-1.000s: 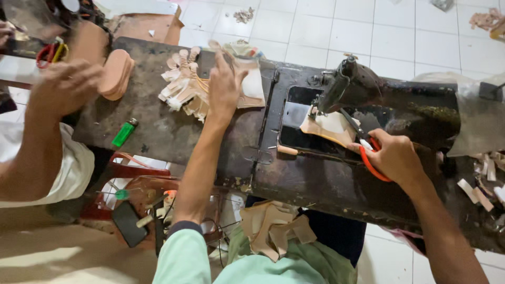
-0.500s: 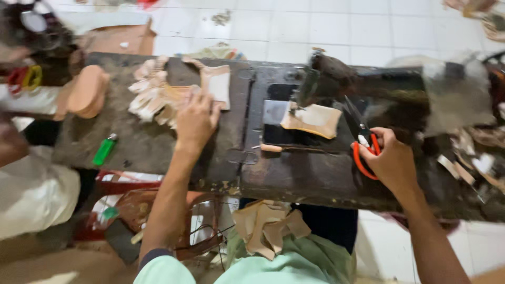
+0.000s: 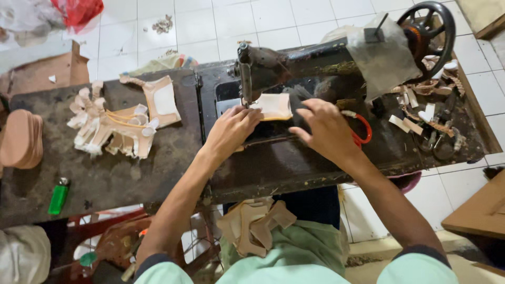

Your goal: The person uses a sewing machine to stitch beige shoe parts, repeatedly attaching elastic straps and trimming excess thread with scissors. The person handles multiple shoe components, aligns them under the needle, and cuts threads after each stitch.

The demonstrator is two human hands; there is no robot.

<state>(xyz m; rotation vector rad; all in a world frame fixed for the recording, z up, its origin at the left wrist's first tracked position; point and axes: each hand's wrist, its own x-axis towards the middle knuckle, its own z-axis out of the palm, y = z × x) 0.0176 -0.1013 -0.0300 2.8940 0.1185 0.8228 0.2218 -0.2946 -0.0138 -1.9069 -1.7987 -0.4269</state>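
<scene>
Hands first: our left hand (image 3: 231,131) lies flat, fingers together, on the lower left edge of a cream leather piece (image 3: 274,106) that sits under the needle head of the black sewing machine (image 3: 294,68). Our right hand (image 3: 329,129) rests just right of that piece, fingers spread and lightly curled over the machine bed, touching the piece's right edge; neither grip pinches anything, both only press down. Orange-handled scissors (image 3: 360,129) lie just beside the right hand, partly hidden under it.

On the dark worn surface (image 3: 131,179) to the left we see a pile of cream cut pieces (image 3: 118,129), well apart from the hands, a stack of tan soles (image 3: 21,139) at the far left edge, and a green lighter (image 3: 58,195) near the front. Scraps and strips (image 3: 426,113) clutter the right end by the handwheel (image 3: 428,26). More tan cut pieces (image 3: 255,223) lie in our lap on green cloth.
</scene>
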